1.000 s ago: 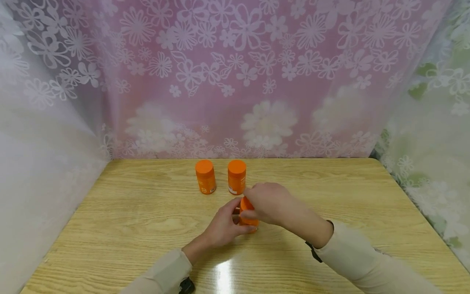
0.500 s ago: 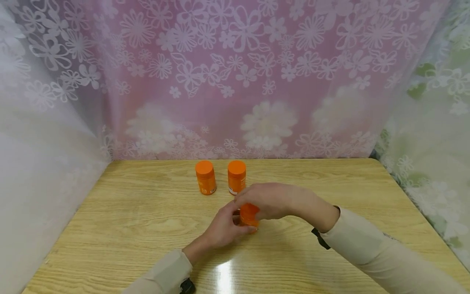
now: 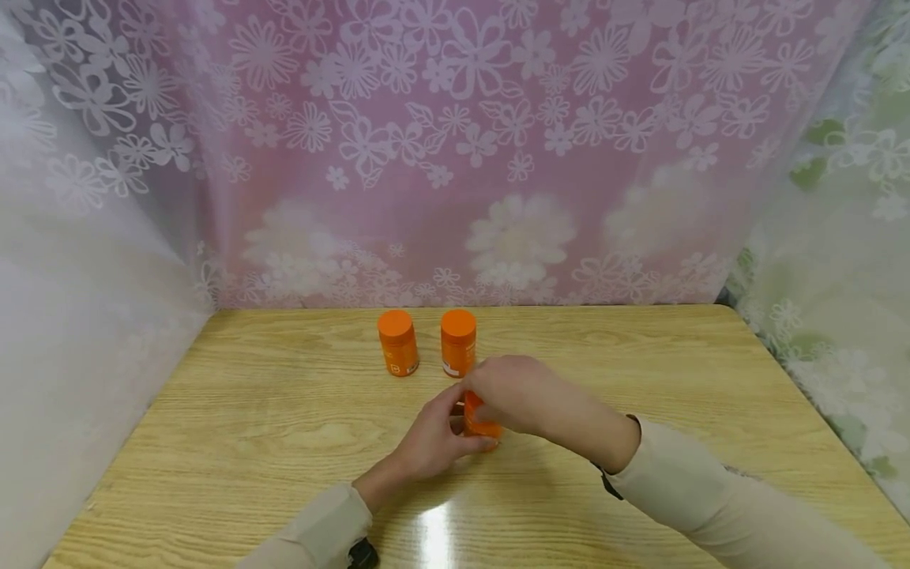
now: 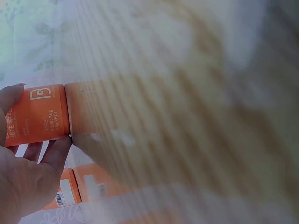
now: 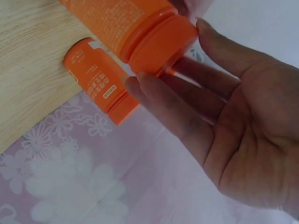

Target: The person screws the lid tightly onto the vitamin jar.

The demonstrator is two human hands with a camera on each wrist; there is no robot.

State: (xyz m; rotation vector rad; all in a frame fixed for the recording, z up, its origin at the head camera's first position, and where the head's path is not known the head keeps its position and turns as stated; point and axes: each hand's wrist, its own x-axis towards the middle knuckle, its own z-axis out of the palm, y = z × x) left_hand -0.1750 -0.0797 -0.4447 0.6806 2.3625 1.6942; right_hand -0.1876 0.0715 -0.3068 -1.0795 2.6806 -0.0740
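Note:
Near the middle of the wooden table stands an upright orange pill bottle, largely covered by both hands in the head view. My left hand grips its body from the left; in the left wrist view the thumb and fingers lie on either side of the printed label. From above, my right hand holds the bottle's ribless-looking orange lid. Its thumb and fingertips sit around the lid's edge in the right wrist view. The lid is on the bottle.
Two more orange bottles stand upright behind the hands: one at left and one at right, the latter close to the right hand. A pink floral curtain hangs behind the wooden table.
My right hand turned over the lid, its wrist swinging out to the right and then back. My left hand and the held bottle stayed in place.

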